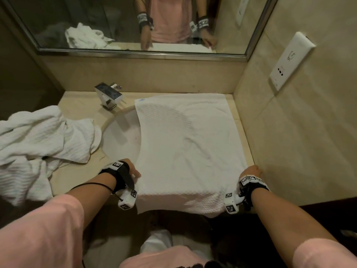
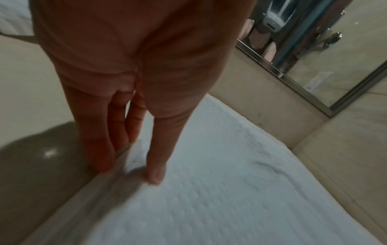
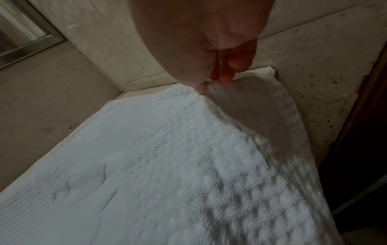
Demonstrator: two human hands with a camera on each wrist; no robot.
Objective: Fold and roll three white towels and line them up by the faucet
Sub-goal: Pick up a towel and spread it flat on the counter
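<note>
A white waffle-weave towel (image 1: 189, 147) lies spread flat on the counter to the right of the faucet (image 1: 109, 95). Its left side covers part of the basin and its near end hangs over the front edge. My left hand (image 1: 133, 172) pinches the towel's left edge near the front; in the left wrist view the left hand (image 2: 130, 170) has its thumb on top of the towel (image 2: 209, 207) and its fingers at the hem. My right hand (image 1: 253, 171) pinches the right edge, and the right wrist view shows the right hand (image 3: 213, 82) lifting the towel (image 3: 157, 165) slightly there.
Crumpled white towels (image 1: 38, 144) are heaped on the counter left of the sink basin (image 1: 121, 132). A mirror (image 1: 135, 22) runs along the back wall. The right wall, with a socket plate (image 1: 289, 60), stands close beside the towel's right edge.
</note>
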